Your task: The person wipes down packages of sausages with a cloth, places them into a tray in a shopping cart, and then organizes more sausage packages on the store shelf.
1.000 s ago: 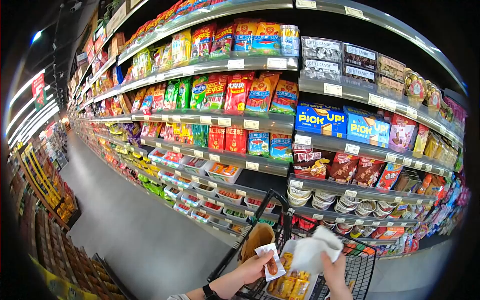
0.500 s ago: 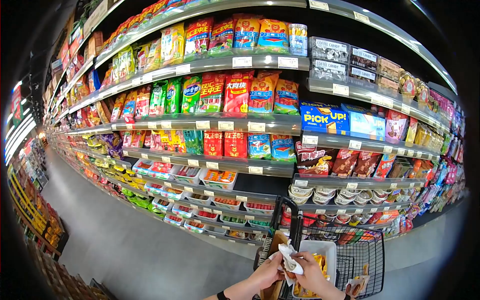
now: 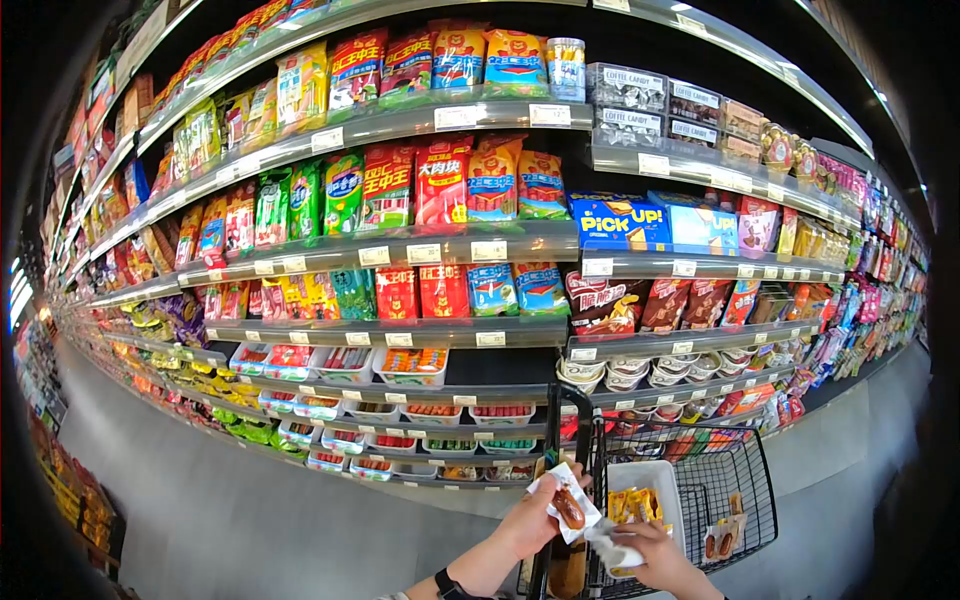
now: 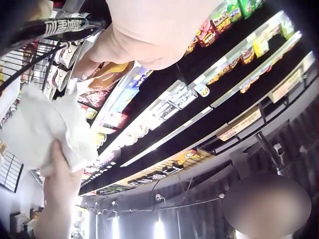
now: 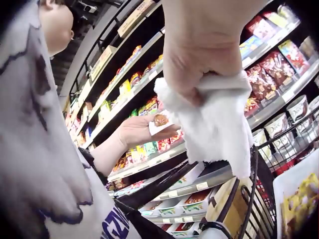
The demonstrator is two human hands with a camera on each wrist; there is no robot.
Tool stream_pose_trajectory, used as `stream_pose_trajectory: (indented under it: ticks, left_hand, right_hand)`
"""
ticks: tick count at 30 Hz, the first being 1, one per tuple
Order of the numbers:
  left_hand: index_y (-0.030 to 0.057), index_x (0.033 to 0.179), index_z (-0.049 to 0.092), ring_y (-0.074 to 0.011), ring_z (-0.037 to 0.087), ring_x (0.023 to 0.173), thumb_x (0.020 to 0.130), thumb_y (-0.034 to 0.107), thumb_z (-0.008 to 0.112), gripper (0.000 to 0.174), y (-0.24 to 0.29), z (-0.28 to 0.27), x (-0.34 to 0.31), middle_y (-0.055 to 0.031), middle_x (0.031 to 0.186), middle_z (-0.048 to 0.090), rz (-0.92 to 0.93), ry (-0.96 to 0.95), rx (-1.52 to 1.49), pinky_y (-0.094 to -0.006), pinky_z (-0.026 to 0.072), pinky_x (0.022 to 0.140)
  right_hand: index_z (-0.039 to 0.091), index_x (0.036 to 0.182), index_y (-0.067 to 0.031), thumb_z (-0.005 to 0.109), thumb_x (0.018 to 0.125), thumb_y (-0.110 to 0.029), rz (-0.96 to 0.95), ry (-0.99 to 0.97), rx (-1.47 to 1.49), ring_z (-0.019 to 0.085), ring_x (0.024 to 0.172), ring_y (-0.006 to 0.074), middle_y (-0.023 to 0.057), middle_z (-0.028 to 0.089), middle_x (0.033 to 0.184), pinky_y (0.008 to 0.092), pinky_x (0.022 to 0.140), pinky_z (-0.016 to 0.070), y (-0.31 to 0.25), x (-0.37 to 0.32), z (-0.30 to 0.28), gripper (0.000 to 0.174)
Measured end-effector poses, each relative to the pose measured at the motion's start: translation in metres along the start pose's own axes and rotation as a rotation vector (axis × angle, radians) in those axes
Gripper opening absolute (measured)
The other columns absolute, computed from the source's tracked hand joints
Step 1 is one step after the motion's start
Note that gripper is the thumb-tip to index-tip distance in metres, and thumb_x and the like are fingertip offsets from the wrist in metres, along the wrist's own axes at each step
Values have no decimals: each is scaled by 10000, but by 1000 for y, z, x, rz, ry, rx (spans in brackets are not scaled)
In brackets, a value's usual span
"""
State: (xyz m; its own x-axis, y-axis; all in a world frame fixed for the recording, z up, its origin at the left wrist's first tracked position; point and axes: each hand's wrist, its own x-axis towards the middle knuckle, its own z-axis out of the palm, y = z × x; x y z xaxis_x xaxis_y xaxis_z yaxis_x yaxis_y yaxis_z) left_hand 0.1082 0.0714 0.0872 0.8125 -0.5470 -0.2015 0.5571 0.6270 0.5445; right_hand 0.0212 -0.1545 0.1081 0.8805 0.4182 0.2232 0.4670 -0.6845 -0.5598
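Note:
In the head view my left hand (image 3: 530,520) holds a brown sausage (image 3: 569,508) on a white paper wrapper (image 3: 590,512), above the cart handle. My right hand (image 3: 660,560) pinches a crumpled white cloth or tissue (image 3: 615,550) beside it, over the cart basket. The right wrist view shows the cloth (image 5: 214,124) hanging from the fingers of my right hand (image 5: 204,55), with my left hand (image 5: 137,132) and the sausage behind. In the left wrist view the cloth (image 4: 50,129) hides part of my right hand (image 4: 60,194).
A black wire cart (image 3: 765,490) holds a white tub (image 3: 665,480) of yellow packets (image 3: 635,503) and wrapped sausages (image 3: 722,538) to its right. Shelves of packaged snacks (image 3: 440,185) stand ahead. Grey floor (image 3: 250,530) runs along the left.
The hands met at the paper and cloth, then parted; the cloth moved right and the sausage shows again. The head view has turned right.

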Motion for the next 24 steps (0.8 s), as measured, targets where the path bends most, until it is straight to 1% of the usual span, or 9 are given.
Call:
stream_pose_trajectory:
  ticks: [3,5,7,8,11,15,18,23,24]
  left_hand:
    - [70,1386,338,-281,488,1197,967,438,341,558,3,-3,8,-121,1357,453,15,43,53,-431,391,1022]
    - [64,1349,377,-273,526,1136,980,412,342,509,-11,-5,13,-115,1299,503,-117,69,117,-420,428,976]
    - [99,1290,449,-192,587,1014,982,360,396,408,-35,-7,20,-62,1201,573,-250,69,112,-354,472,905]
    - [109,1274,469,-179,591,1011,975,346,412,386,-45,-4,19,-50,1191,579,-312,105,106,-343,478,897]
    - [123,1245,504,-180,584,1063,955,336,443,366,-55,-7,18,-42,1194,577,-385,88,-124,-346,499,887]
    - [101,1211,529,-191,613,1006,953,304,444,340,-43,-19,16,-56,1148,606,-403,13,-150,-359,509,871]
    - [83,1252,508,-228,609,1016,978,283,402,355,-40,-27,21,-86,1157,604,-414,-346,-345,-376,493,894]
    - [93,1285,484,-226,589,1058,988,434,312,484,-33,-7,21,-99,1209,580,-421,-328,-414,-363,476,919]
    - [83,1291,471,-235,573,1086,989,434,305,492,-33,1,24,-104,1230,567,-359,-191,-285,-369,462,938]
  right_hand:
    - [599,1017,-19,570,643,22,310,402,94,553,991,351,173,606,1006,398,858,437,6,-10,-3,376]
    - [598,1008,-22,561,654,32,262,496,-79,538,994,374,188,585,1029,416,846,437,4,-9,-5,360]
    - [594,1023,-20,583,675,6,109,394,-220,502,1042,389,180,559,1097,447,882,412,-25,4,3,349]
    - [576,1073,-20,614,706,-43,35,330,-50,452,1122,398,181,515,1188,473,956,364,-27,6,16,369]
    - [509,1247,-48,633,755,-104,66,182,-96,295,1311,408,192,377,1387,478,1083,256,-48,21,37,511]
    - [520,1260,-70,637,761,-112,43,73,40,258,1343,392,146,368,1414,482,1096,241,-37,18,28,514]
    - [594,1183,-109,667,741,-150,-81,-2,-80,290,1332,346,55,421,1380,474,1089,272,-31,16,16,450]
    - [599,1173,-121,695,687,-173,-145,-112,-180,287,1337,306,17,461,1340,473,1086,273,-34,11,-7,498]
    - [599,1171,-124,695,682,-176,-178,-164,-206,286,1339,293,9,460,1343,477,1085,272,-30,8,-12,501]
